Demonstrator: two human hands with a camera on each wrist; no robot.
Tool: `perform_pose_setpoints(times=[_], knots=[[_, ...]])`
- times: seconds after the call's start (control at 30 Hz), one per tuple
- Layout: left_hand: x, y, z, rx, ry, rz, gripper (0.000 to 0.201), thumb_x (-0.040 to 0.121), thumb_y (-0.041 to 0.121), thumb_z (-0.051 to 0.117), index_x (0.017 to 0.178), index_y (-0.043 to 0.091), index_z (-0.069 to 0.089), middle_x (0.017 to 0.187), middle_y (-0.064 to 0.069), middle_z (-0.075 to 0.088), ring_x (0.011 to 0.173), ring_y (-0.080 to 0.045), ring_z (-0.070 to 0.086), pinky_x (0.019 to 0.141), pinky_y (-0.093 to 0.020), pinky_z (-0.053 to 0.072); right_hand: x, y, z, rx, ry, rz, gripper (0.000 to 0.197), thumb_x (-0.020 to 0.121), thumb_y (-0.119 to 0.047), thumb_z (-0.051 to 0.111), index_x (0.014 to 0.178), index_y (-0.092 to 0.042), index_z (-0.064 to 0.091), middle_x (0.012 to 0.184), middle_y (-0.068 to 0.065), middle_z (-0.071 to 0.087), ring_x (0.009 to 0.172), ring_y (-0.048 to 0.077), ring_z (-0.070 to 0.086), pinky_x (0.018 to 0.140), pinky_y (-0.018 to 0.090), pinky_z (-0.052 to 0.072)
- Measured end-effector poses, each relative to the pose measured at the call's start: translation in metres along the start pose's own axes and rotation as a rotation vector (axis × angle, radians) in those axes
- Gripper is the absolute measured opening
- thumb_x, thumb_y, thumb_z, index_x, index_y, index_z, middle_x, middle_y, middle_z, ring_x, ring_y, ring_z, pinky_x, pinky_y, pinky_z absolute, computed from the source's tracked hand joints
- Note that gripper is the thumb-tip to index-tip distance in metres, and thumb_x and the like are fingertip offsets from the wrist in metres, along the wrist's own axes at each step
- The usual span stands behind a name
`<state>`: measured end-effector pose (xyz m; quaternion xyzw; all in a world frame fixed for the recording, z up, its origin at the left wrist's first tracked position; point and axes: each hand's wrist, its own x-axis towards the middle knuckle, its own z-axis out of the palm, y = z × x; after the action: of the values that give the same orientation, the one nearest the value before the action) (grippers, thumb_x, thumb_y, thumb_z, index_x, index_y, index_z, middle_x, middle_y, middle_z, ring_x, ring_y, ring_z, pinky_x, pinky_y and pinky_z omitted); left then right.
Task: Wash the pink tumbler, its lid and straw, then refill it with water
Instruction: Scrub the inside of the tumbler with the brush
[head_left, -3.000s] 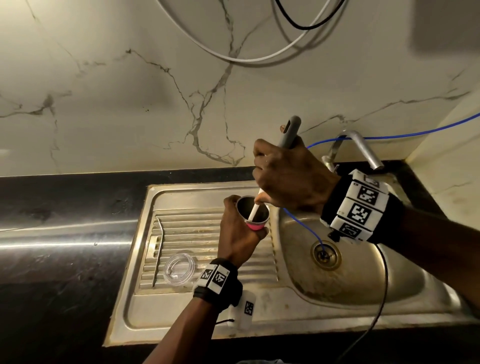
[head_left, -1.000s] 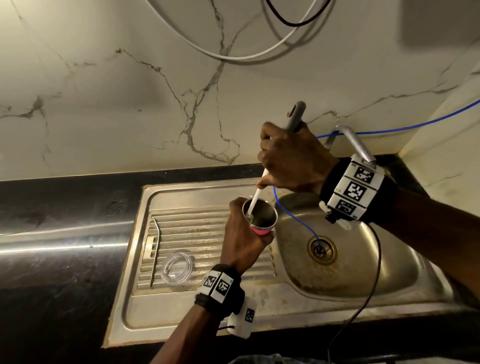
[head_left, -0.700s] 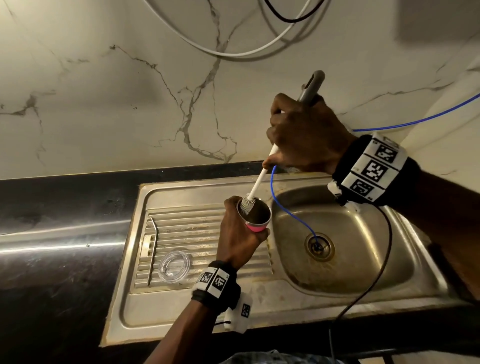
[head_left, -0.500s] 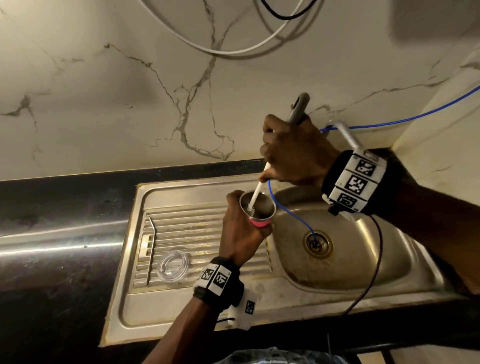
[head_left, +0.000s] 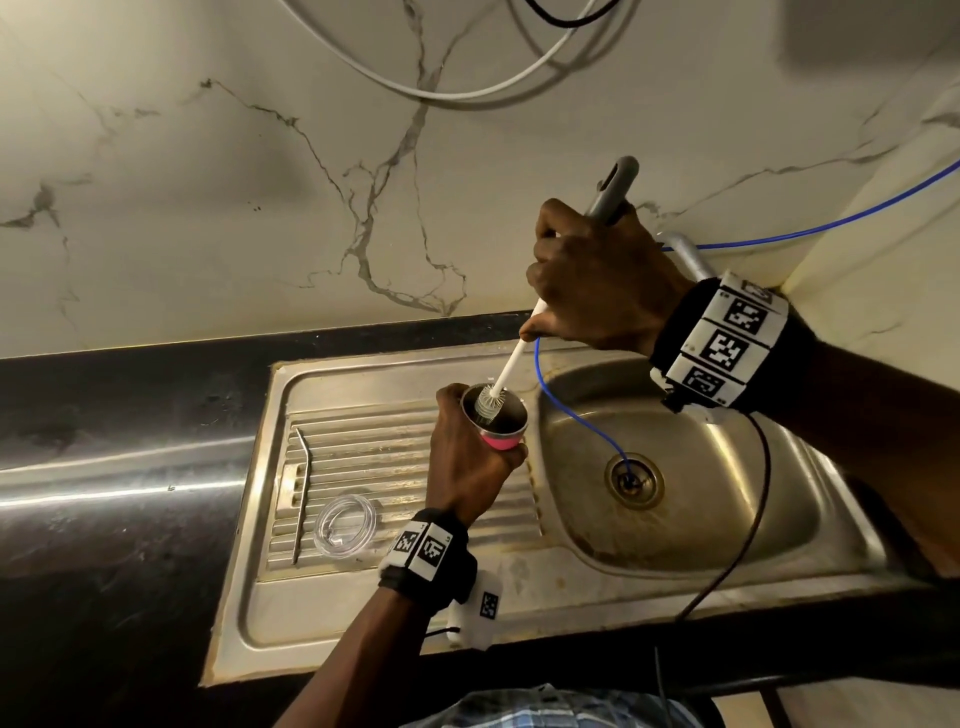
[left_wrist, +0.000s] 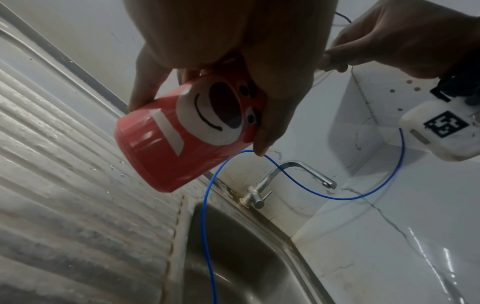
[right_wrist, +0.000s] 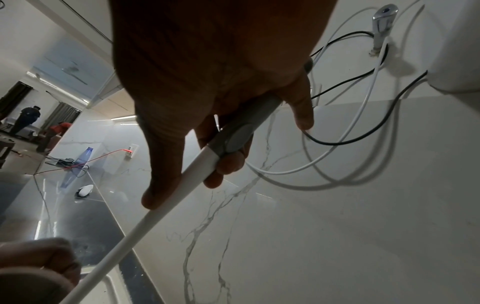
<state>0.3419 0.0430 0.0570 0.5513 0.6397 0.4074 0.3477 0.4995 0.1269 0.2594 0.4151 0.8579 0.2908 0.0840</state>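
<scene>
Scrubbing the pink tumbler, I have the bottle brush back up at its mouth: half a second ago the bristles were sunk deep inside, and now the white head sits half out of the steel rim, much as it did at the top of the stroke before that. So I am pumping the brush up and down, and I judge the inside wash to be under way, not finished. My left hand wraps round the tumbler's body and holds it off the sink, tilted toward my right. My right hand, above and to the right of it, is closed round the brush's grey handle, thumb laid along the white shaft. Left of my left hand, on the ribbed drainboard, the clear lid and the bent metal straw lie apart and untouched. Below my right hand a blue tube runs into the drain; the tap looks dry.
</scene>
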Motion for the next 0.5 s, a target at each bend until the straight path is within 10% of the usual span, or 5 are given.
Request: perform_pose_setpoints(times=[0.5], knots=[[-0.001, 0.012, 0.001, -0.032, 0.031, 0.021, 0.088, 0.068, 0.017, 0.098, 0.132, 0.027, 0.038, 0.118, 0.004, 0.066, 0.099, -0.007, 0.065, 0.074, -0.002, 0.046, -0.004, -0.025, 0.008, 0.079, -0.054, -0.043, 0.053, 0.092, -0.063, 0.062, 0.091, -0.01, 0.071, 0.084, 0.003, 0.062, 0.107, 0.025, 0.05, 0.078, 0.051, 0.049]])
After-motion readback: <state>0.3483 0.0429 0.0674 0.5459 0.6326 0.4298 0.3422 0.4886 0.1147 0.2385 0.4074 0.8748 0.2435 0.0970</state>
